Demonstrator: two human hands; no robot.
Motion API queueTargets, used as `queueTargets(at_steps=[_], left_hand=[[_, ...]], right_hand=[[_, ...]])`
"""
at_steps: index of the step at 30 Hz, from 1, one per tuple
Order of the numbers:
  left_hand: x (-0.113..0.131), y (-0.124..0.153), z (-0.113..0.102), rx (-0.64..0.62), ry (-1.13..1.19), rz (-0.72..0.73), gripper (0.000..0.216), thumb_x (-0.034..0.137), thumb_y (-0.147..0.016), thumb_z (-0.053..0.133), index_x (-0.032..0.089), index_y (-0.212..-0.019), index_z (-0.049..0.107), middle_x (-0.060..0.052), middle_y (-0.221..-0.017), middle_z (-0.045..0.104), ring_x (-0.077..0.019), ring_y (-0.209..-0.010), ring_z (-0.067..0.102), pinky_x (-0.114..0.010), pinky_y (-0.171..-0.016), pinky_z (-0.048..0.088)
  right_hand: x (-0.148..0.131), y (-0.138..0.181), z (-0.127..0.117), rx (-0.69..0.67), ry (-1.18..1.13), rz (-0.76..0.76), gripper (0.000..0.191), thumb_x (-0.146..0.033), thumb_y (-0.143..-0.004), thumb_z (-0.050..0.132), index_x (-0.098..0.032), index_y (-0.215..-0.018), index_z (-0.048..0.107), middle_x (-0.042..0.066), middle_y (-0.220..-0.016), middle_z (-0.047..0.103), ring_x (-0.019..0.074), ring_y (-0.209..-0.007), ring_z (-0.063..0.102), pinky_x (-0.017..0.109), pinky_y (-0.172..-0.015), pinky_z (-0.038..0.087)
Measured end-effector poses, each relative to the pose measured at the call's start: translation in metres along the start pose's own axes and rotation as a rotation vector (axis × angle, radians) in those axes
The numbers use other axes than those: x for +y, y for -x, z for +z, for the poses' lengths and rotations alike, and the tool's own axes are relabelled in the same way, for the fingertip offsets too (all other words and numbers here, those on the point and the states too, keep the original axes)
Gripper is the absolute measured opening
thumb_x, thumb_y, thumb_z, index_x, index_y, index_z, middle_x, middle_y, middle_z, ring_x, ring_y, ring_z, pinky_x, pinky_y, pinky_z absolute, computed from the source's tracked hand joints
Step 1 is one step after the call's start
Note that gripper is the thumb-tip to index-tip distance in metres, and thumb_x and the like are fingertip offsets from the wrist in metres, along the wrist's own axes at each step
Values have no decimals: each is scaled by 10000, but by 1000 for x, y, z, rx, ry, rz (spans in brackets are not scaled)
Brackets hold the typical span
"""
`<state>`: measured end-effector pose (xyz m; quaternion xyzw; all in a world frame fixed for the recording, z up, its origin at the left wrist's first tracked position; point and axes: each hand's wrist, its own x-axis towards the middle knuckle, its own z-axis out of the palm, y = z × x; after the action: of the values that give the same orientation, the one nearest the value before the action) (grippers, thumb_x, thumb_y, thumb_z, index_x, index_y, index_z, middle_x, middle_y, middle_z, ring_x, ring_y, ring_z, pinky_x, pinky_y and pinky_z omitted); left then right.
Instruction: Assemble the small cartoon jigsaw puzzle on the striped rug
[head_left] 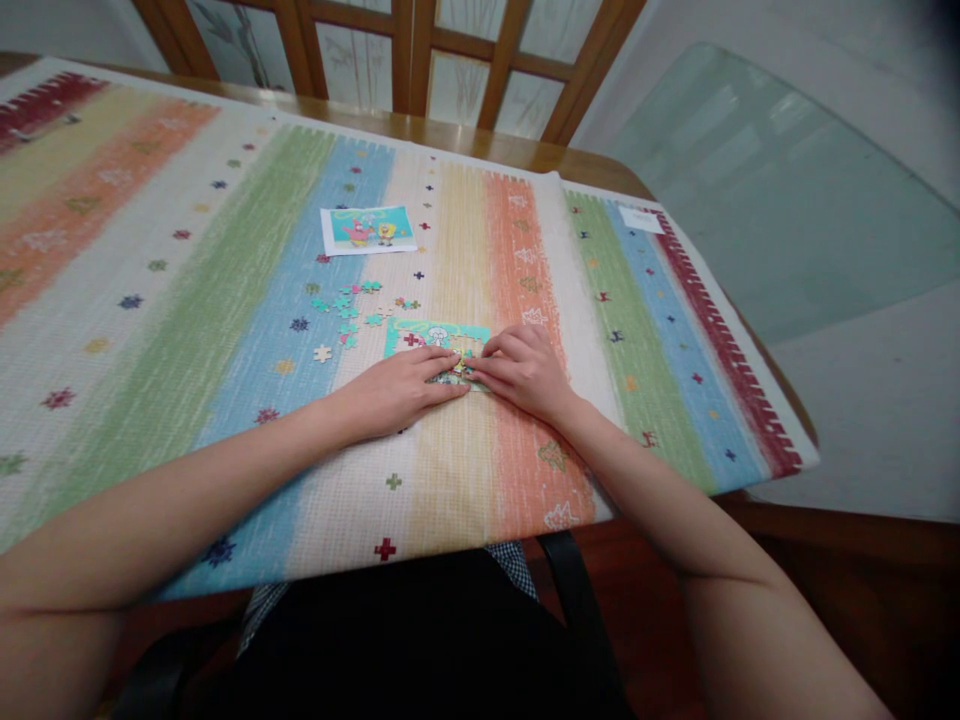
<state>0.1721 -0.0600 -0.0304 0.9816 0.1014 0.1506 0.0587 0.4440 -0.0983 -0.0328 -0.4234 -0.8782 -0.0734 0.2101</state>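
On striped cloth [450, 470], left hand [401, 388] and right hand [529, 372] touch a puzzle [439, 336].

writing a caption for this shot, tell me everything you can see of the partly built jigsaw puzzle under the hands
The partly built jigsaw puzzle lies flat on the striped tablecloth. It looks like printed card, teal along the top with yellow-green markings and a pale cartoon head. It is unfinished: a red cross from the cloth shows through a gap at left. The left hand rests over its lower left; the right hand has its fingers at the right side. Together they hide much of the lower part.
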Motion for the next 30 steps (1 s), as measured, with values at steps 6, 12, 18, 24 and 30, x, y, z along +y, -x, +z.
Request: queueTargets(at_steps=[6, 12, 18, 24, 30], left_hand=[[0, 0, 1, 7, -12, 5, 403, 185, -997, 562, 182, -1394, 633, -165, -1451, 590, -295, -1415, 497, -474, -1165, 439], [0, 0, 0, 1, -4, 1, 407, 175, -995, 562, 184, -1395, 634, -166, -1447, 594, -299, -1414, 499, -476, -1166, 438], [0, 0, 1, 13, -2, -1, 409, 169, -990, 570, 179, -1394, 635, -166, -1452, 591, -293, -1419, 494, -473, -1173, 432], [0, 0, -1, 2, -14, 8, 426, 172, -1001, 546, 198, -1421, 614, -162, -1446, 593, -293, -1407, 504, -475, -1156, 443], [-1, 0, 0, 2, 23, -17, 375, 209, -1031, 511, 213, -1380, 646, -143, -1441, 591, -276, -1384, 502, -479, -1158, 422]], right_hand=[[-11, 3, -1, -2, 64, -3, 243, -407, -1023, 593, -287, -1048, 803, 43, -930, 720, 230, -984, 539, 414, -884, 313], [-16, 4, -3, -24, 81, 23, 244, -405, -1026, 584, -290, -1070, 795, 46, -914, 704, 229, -963, 531, 409, -887, 312], [-18, 5, -2, -18, 94, 41, 258, -395, -1035, 567, -278, -1057, 796, 48, -925, 706, 227, -972, 530, 410, -899, 317], [-17, 6, -17, -118, 88, 12, 299, -409, -1039, 533, -282, -1165, 771, 70, -1117, 695, 264, -1150, 511, 452, -1022, 312], [-19, -3, -37, -219, 115, -92, 319, -337, -1037, 520, -262, -1267, 727, 85, -1235, 660, 269, -1349, 440, 484, -1200, 237]])
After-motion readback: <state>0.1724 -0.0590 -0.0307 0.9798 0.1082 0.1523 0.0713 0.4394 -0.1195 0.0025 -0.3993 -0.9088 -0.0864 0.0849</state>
